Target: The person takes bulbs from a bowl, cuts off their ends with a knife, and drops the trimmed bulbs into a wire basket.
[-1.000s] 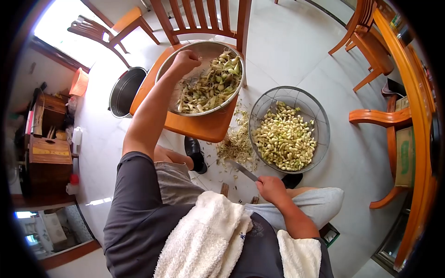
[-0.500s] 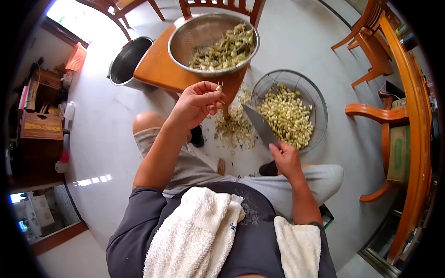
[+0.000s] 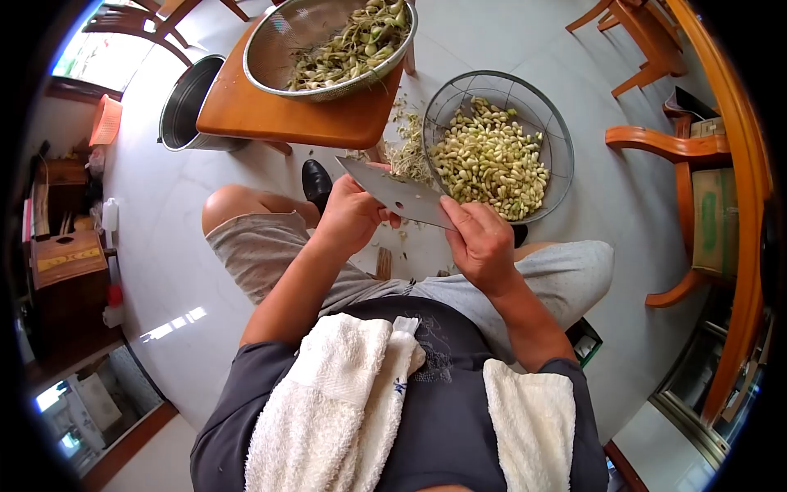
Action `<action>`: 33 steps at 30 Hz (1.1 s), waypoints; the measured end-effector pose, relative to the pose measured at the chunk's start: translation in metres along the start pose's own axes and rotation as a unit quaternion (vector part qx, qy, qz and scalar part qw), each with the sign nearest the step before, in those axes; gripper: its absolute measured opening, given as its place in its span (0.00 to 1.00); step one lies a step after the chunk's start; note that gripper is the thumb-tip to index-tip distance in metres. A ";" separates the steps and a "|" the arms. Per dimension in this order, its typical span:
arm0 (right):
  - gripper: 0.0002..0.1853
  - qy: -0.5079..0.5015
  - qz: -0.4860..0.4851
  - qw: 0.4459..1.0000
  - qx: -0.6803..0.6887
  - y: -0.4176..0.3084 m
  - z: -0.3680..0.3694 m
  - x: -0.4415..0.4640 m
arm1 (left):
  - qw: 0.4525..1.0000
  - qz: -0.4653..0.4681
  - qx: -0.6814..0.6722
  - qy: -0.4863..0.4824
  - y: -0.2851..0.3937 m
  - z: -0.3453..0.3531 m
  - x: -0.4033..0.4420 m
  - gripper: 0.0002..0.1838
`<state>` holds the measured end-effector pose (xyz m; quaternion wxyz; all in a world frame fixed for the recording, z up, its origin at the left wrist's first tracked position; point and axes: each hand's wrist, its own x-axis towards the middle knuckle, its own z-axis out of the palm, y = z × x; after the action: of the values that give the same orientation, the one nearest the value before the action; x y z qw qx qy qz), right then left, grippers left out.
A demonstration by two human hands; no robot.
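My right hand (image 3: 484, 246) is closed round the end of a cleaver (image 3: 402, 199), its broad grey blade pointing up and to the left. Behind the blade, my left hand (image 3: 354, 215) is closed with its fingertips pinched; the small bulb seen in it earlier is now hidden by the metal. Pale trimmed bulbs (image 3: 492, 160) lie heaped in a round wire basket (image 3: 564, 135) beyond my right hand. Untrimmed bulbs with stalks (image 3: 357, 49) fill part of a metal colander (image 3: 269, 49) at the top.
The colander stands on a wooden chair (image 3: 287, 119), with a dark metal bucket (image 3: 184, 102) to its left. Trimmings (image 3: 410, 156) litter the floor between chair and basket. A wooden table edge (image 3: 730, 164) and an armchair (image 3: 664, 141) are on the right. White towels (image 3: 328, 394) hang over my chest.
The cleaver has moved left and up, from beside the wire basket to across my left hand. My left hand is slightly lower, and the view has shifted.
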<state>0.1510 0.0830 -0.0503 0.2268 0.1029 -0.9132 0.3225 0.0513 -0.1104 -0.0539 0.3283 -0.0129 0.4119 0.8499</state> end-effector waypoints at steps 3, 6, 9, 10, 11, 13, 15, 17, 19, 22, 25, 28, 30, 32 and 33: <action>0.21 0.006 -0.015 1.000 -0.007 0.002 0.001 0.000 | 1.000 -0.004 0.016 0.003 -0.003 -0.001 0.001 0.14; 0.21 -0.023 -0.001 1.000 -0.005 -0.001 -0.003 0.000 | 0.999 0.001 0.030 0.020 -0.005 -0.004 0.001 0.13; 0.21 -0.030 -0.003 1.000 -0.009 -0.001 -0.003 0.001 | 0.998 0.003 0.044 0.041 -0.005 -0.006 0.002 0.13; 0.21 -0.031 -0.003 0.999 -0.012 0.000 -0.003 0.000 | 0.996 0.004 0.072 0.042 -0.005 -0.006 0.002 0.13; 0.21 -0.032 -0.004 0.999 -0.013 0.000 -0.002 0.000 | 0.994 0.004 0.101 0.044 -0.005 -0.005 0.001 0.13; 0.21 -0.036 -0.003 0.999 -0.018 0.000 -0.002 -0.001 | 0.991 0.004 0.124 0.044 -0.005 -0.006 0.001 0.13; 0.21 -0.039 -0.002 0.999 -0.022 0.001 -0.001 -0.001 | 0.992 0.002 0.116 0.043 -0.006 -0.008 0.002 0.13; 0.21 -0.043 0.000 0.999 -0.017 0.001 -0.001 -0.001 | 0.992 0.004 0.123 0.038 -0.005 -0.006 0.001 0.13; 0.21 -0.046 0.002 0.999 -0.013 0.002 0.000 -0.001 | 0.991 0.005 0.131 0.037 -0.005 -0.006 0.001 0.12; 0.21 -0.039 -0.004 0.999 -0.013 0.003 0.002 -0.002 | 0.988 0.004 0.148 0.045 -0.004 -0.008 0.000 0.11; 0.19 -0.021 -0.008 1.000 -0.017 0.004 0.007 -0.004 | 0.985 0.001 0.161 0.055 -0.002 -0.004 -0.002 0.10; 0.17 -0.023 0.017 0.999 -0.014 0.003 0.012 -0.008 | 0.986 -0.026 0.154 0.049 -0.006 -0.010 0.000 0.10; 0.15 -0.038 0.037 0.998 -0.020 0.004 0.016 -0.012 | 0.986 -0.065 0.145 0.045 -0.015 -0.022 0.003 0.10; 0.13 -0.045 0.051 0.998 -0.018 0.004 0.018 -0.014 | 0.989 -0.093 0.104 0.043 -0.022 -0.034 0.003 0.09; 0.12 -0.049 0.058 0.997 -0.017 0.005 0.019 -0.015 | 0.990 -0.108 0.083 0.042 -0.020 -0.033 0.003 0.09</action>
<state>0.1561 0.0753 -0.0732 0.1640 0.0613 -0.9332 0.3140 0.0526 -0.1234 -0.0907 0.4004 -0.0652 0.4907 0.7711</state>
